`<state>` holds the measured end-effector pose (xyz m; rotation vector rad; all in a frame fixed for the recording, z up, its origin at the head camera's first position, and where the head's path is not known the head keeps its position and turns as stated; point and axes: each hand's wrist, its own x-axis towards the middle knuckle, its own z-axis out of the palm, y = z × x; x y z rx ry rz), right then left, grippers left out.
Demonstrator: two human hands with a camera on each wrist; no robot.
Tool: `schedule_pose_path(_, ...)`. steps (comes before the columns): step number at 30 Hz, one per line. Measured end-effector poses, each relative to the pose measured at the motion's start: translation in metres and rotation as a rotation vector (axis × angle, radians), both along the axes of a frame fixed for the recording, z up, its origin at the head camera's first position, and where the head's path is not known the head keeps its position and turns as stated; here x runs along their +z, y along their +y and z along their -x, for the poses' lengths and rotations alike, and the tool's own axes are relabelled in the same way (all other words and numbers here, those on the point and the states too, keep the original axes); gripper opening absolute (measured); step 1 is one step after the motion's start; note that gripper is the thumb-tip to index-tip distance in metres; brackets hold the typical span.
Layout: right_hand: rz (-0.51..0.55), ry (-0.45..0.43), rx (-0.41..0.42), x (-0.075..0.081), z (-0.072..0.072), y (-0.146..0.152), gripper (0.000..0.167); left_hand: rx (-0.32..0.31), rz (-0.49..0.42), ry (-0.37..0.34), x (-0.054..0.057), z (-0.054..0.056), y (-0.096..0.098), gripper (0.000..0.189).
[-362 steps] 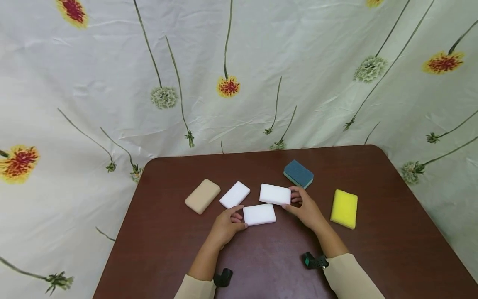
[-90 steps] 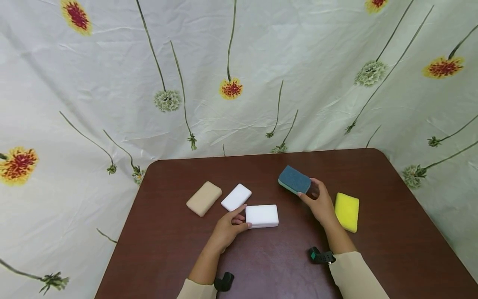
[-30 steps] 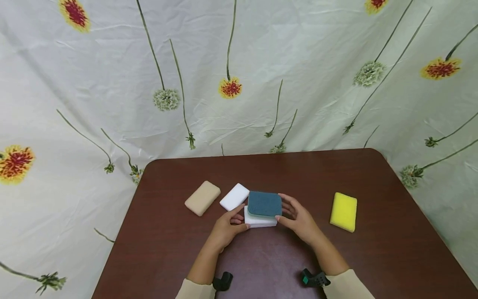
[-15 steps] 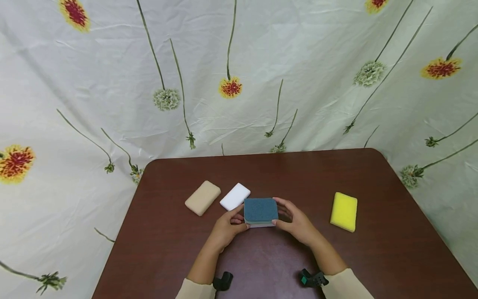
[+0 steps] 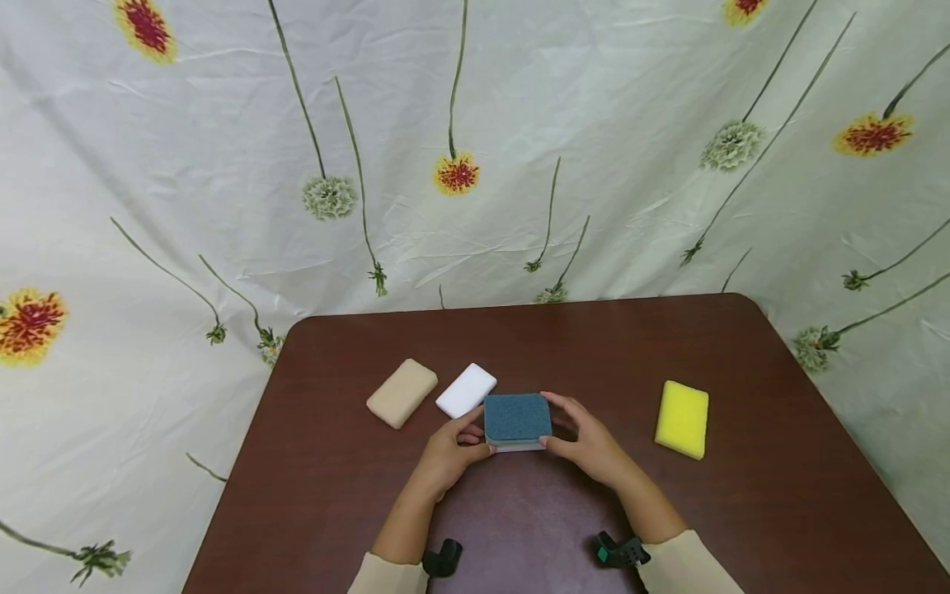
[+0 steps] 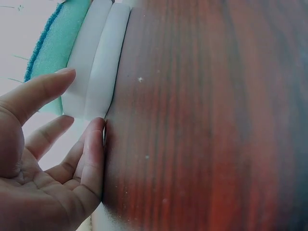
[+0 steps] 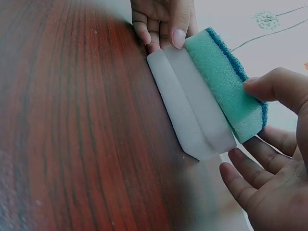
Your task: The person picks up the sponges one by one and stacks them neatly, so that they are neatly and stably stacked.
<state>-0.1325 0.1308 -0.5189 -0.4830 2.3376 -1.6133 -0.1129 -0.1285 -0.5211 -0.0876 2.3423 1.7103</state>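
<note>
The person's right grip [image 5: 590, 441] pinches the right end of a rectangular sponge [image 5: 518, 417] of pale green foam with a dark blue scouring face, thumb on the near side and fingers behind. The blue face is uppermost, and the sponge lies flat on a two-layer stack between the two hands. Directly beneath it is a smooth white rectangular upper block [image 7: 204, 96], and under that a matching white lower block [image 7: 178, 108] resting on the glossy reddish-brown wooden table [image 5: 594, 346]. The left grip [image 5: 449, 450] holds the stack's left end, its thumb against the upper block and its fingers curled by the lower one.

Just beyond the left grip lies a loose white rectangular block [image 5: 466, 390], turned at an angle; farther left of it sits a larger beige rectangular sponge [image 5: 402, 393]. Well to the right of the right grip lies a bright yellow rectangular sponge [image 5: 682, 419].
</note>
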Motion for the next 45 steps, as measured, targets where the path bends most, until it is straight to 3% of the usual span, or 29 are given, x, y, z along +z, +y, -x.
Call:
schedule_pose_path(5, -0.009, -0.015, 0.000, 0.002, 0.000, 0.001, 0.073, 0.004, 0.006, 0.002, 0.000, 0.001, 0.001, 0.070)
schedule_pose_path(7, -0.012, -0.021, 0.000, 0.001, 0.000, 0.001, 0.073, 0.001, -0.003, 0.002, 0.009, -0.002, 0.002, 0.070)
schedule_pose_path(11, -0.010, -0.040, -0.005, 0.000, -0.001, 0.001, 0.074, -0.018, -0.004, -0.009, 0.010, -0.002, 0.002, 0.076)
schedule_pose_path(14, 0.004, -0.042, -0.003, -0.001, -0.001, 0.001, 0.075, -0.037, 0.003, -0.013, 0.001, 0.000, 0.000, 0.084)
schedule_pose_path(19, 0.043, -0.006, 0.015, -0.003, 0.000, 0.001, 0.074, -0.030, -0.021, -0.007, 0.003, -0.004, 0.002, 0.094)
schedule_pose_path(31, 0.038, -0.014, 0.011, -0.004, 0.000, 0.002, 0.069, -0.007, -0.076, 0.023, 0.000, -0.007, 0.006, 0.072)
schedule_pose_path(45, 0.035, -0.002, 0.018, -0.006, 0.001, 0.001, 0.069, -0.021, -0.118, 0.030, 0.000, -0.005, 0.004, 0.071)
